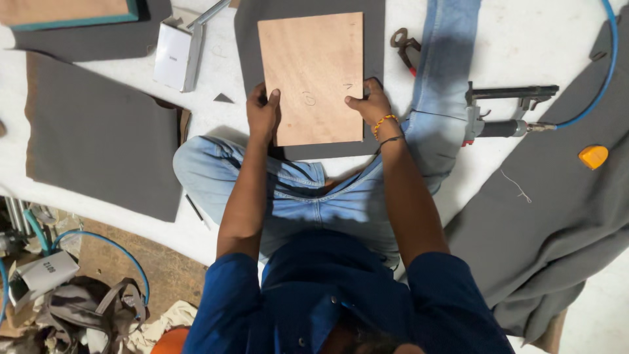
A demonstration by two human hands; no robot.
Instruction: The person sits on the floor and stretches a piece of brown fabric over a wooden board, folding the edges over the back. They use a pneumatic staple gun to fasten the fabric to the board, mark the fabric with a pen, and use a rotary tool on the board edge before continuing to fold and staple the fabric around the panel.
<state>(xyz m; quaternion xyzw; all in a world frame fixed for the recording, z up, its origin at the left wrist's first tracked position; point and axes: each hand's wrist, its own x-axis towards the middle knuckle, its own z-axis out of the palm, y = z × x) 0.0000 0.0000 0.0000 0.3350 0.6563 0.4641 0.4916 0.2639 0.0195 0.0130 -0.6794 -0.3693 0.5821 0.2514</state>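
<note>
**Plywood panel set on grey fabric, edges not yet wrapped**

A person sits cross-legged on a white floor (524,39) and holds a plywood panel (312,75) flat on a dark grey fabric piece (246,39), which shows as a border on the left, right and near sides. The left hand (263,113) grips the panel's near left edge, thumb on top and fingers curled under or against the side. The right hand (371,103) presses the near right edge, thumb on the wood, the rest of the fingers closed round the rim.

Judging by this layout, the panel is placed and roughly centred, but the fabric lies flat all round: nothing appears folded over or fastened. A pneumatic staple gun (501,111) with a blue air hose (599,78) lies untouched by the right knee, with pliers (405,47) beyond and a small white box (175,56) to the left.

The panel's far edge runs out of frame, so the margin there cannot be seen. The faint pencil marks on the wood are too faint to make out, and whether the fingers pinch the fabric as well cannot be told.
</note>
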